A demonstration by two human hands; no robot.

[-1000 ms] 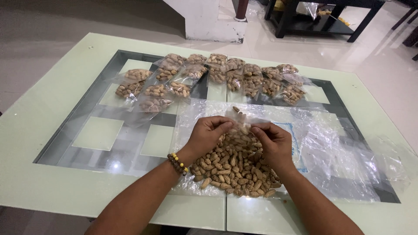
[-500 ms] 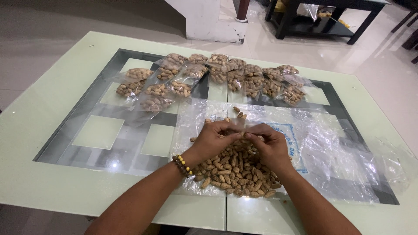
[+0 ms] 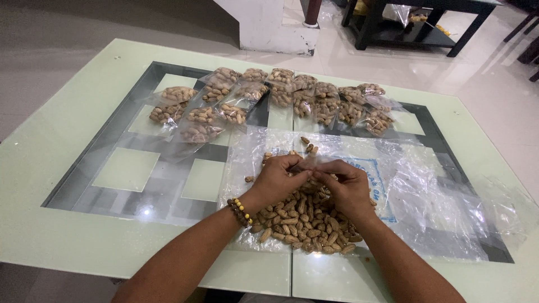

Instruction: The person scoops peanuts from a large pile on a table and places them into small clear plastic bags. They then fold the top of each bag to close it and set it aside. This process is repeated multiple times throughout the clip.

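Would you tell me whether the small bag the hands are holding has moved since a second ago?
Yes. The small bag has come down toward the peanut pile, farther from the row of filled bags.

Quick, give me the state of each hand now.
Left hand: closed, pinching a small clear bag.
Right hand: closed, pinching the same bag.

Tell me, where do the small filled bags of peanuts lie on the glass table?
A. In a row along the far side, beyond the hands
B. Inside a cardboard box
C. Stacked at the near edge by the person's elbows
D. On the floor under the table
A: the small filled bags lie spread in a row on the far part of the table, beyond the left hand, the right hand and the loose peanut pile.
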